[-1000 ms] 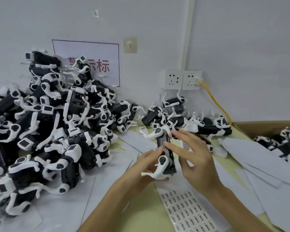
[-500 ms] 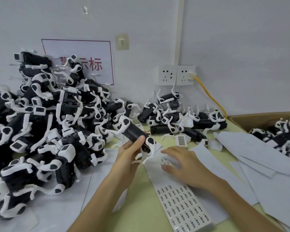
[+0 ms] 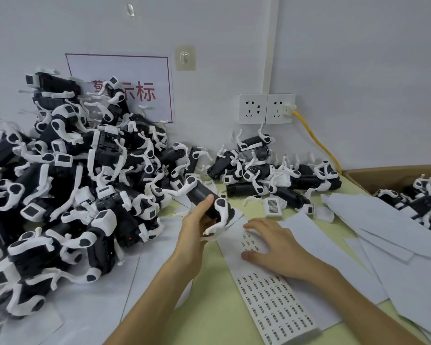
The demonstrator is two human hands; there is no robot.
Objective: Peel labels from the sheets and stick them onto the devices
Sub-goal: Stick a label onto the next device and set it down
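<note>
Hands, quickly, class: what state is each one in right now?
Left hand: closed around a black-and-white device.
Right hand: open, fingers resting on the label sheet.

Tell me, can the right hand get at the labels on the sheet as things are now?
Probably yes: the right hand rests on the label sheet, its fingers next to printed labels, with nothing covering them.
</note>
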